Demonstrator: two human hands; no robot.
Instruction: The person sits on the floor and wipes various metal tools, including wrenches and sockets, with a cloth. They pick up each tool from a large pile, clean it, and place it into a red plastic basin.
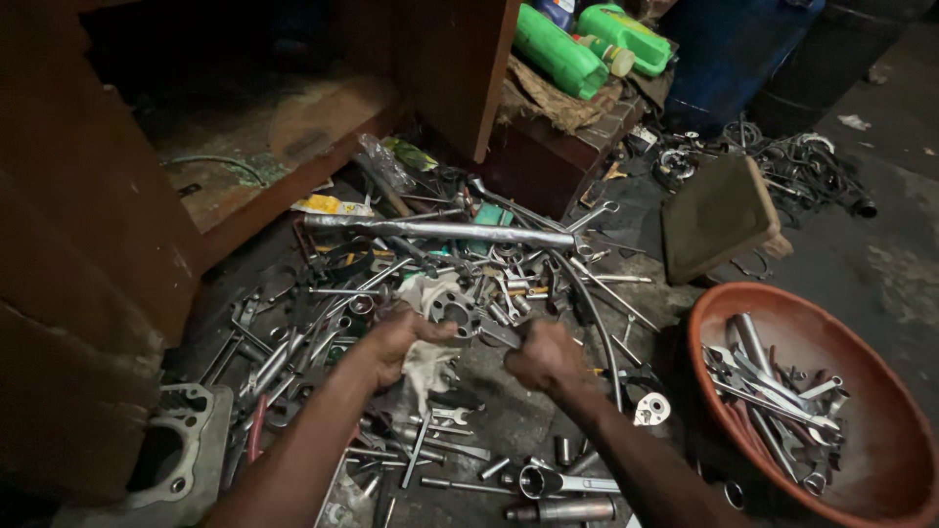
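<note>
Over tool pile [421,293]: both hands closed, left hand [399,337] gripping rag [427,364], right hand [544,357] wrench [497,335].

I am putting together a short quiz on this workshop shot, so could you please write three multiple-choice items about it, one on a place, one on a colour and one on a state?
1. Where is the round orange basin?
A. At the person's right, on the floor
B. On the wooden shelf
C. Under the left hand

2. What colour are the plastic bottles at the top of the view?
A. Red
B. Green
C. White

3. What is the left hand doing?
A. Resting flat and empty
B. Reaching into the basin
C. Gripping a white rag near a metal part

Answers: 1 A, the basin sits at the lower right with wrenches inside. 2 B, the bottles are bright green. 3 C, the fingers are closed on the rag, with the right hand clenched close by.
</note>
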